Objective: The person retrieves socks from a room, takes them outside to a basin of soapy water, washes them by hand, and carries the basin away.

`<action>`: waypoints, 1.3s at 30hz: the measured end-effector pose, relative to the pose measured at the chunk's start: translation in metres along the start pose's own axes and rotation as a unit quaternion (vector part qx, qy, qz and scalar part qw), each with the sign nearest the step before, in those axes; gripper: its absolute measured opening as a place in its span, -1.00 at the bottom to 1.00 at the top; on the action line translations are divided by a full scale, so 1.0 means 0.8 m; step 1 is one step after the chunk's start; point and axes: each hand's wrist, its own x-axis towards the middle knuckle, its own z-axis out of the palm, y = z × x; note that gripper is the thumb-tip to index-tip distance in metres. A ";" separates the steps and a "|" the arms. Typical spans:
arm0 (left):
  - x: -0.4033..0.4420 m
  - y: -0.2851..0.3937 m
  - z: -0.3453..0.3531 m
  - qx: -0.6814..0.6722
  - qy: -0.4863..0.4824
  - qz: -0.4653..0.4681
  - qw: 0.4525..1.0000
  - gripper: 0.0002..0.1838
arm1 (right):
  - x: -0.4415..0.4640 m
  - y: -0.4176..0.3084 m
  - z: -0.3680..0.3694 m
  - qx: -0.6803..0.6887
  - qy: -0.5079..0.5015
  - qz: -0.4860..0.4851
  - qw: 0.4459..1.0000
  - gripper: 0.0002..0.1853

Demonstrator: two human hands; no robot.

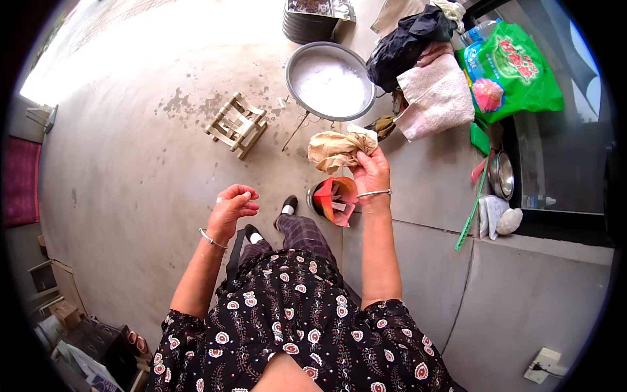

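In my right hand [371,175] is a crumpled tan cloth [334,149], pinched by its right end and hanging out to the left. My left hand [235,206] is lifted in front of my body, its fingers loosely curled and apart, with nothing visible in it. Just below the cloth stands a bin [315,201] lined with a red bag, with some scraps inside. Beyond the cloth is a round grey basin [289,72] filled with white suds.
A small wooden stool [238,125] stands on the concrete floor left of the basin. To the right lie a pinkish towel [439,98], a black bag [408,46] and a green plastic bag [522,78]. A green stick [471,215] leans near a metal bowl [503,175] by the ledge.
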 end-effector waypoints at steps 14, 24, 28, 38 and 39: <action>0.230 0.105 0.104 0.027 0.017 -0.054 0.998 -0.84 | 0.330 0.066 -0.113 0.003 0.075 0.119 0.990 -0.66; 0.420 0.128 0.131 0.108 -0.054 -0.063 0.991 -0.60 | 0.409 0.176 -0.202 -0.445 0.229 0.123 0.857 -0.34; 0.508 0.139 0.142 0.137 -0.074 -0.067 0.985 -0.27 | 0.452 0.198 -0.196 -0.529 0.222 0.146 0.806 -0.29; 0.602 0.070 0.138 0.066 -0.091 -0.176 0.978 -0.14 | 0.493 0.277 -0.171 -0.556 0.094 0.041 0.825 -0.84; 0.604 0.065 0.140 0.083 -0.041 -0.191 0.977 -0.13 | 0.492 0.254 -0.178 -0.598 0.139 0.021 0.789 -0.82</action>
